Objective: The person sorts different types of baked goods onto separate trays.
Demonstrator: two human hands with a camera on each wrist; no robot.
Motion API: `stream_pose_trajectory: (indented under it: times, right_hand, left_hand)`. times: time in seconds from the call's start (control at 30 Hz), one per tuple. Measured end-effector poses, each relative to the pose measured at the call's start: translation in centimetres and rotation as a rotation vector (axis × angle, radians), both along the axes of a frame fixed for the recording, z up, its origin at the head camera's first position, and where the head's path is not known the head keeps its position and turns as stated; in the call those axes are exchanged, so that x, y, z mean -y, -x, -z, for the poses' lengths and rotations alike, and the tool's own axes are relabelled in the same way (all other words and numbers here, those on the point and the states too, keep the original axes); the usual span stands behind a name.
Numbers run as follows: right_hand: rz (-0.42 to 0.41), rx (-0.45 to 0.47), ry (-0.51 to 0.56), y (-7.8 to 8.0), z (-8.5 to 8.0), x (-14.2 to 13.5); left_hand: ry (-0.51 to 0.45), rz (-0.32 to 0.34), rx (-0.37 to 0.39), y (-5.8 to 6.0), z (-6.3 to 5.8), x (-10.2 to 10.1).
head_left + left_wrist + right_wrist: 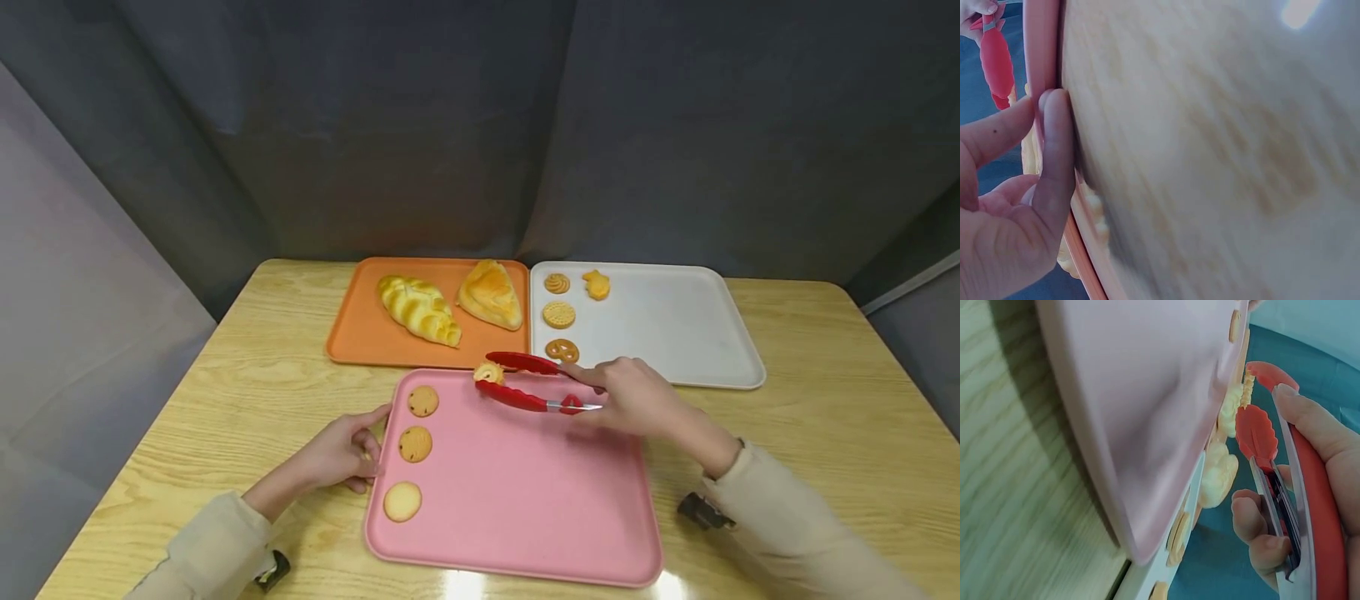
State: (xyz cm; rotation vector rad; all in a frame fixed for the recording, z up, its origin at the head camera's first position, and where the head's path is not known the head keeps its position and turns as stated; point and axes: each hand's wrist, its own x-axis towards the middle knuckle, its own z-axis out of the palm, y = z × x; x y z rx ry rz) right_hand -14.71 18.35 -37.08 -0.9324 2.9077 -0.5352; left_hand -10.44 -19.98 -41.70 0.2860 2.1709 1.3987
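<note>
My right hand (pixel 637 396) grips a pair of red-tipped tongs (pixel 517 398), with thumb and fingers around the two arms. Between the tong tips is a small swirled cookie (pixel 489 372), over the far edge of the pink tray (pixel 525 492). The right wrist view shows the same cookie (pixel 1247 390) edge-on between the red tips. At the tray's left side, my left hand (pixel 341 454) pinches the rim; the left wrist view shows its fingers (pixel 1057 137) against it. Down the tray's left side lie two speckled cookies (pixel 416 444) and a plain round one (pixel 402 502).
Behind the pink tray, an orange tray (pixel 348 337) bears a braided bread (pixel 420 310) and a triangular pastry (pixel 490 296). Beside it, a white tray (pixel 675 325) carries several cookies, among them a pretzel (pixel 562 351) and a round biscuit (pixel 558 314). A dark curtain (pixel 420 125) hangs behind the table.
</note>
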Motion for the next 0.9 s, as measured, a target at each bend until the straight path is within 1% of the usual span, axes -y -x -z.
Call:
stream_pose_trajectory:
  times: [0.1, 0.17, 0.4, 0.5, 0.63, 0.9]
  right_hand:
    - [0.039, 0.010, 0.007, 0.1, -0.2, -0.6]
    - [0.055, 0.000, 0.004, 0.1, -0.3, -0.9]
    - [0.136, -0.010, -0.017, 0.3, -0.6, -2.3]
    - [0.143, -0.026, -0.016, 0.4, -0.5, -3.0]
    - [0.137, -0.072, -0.006, 0.6, -0.4, -4.0]
    - [0.185, -0.079, -0.033, 1.1, -0.6, -5.8]
  left_hand:
    - [-0.014, 0.000, -0.005, 0.0, -0.1, 0.0]
    - [-0.019, 0.000, -0.006, 0.0, -0.2, -0.1]
    - [0.012, -0.001, -0.005, -0.1, -0.1, -0.1]
    - [0.017, -0.003, -0.004, -0.2, -0.1, -0.1]
    - [0.018, -0.005, -0.002, -0.2, -0.2, -0.1]
    - [0.013, -0.001, -0.007, -0.1, 0.0, -0.1]
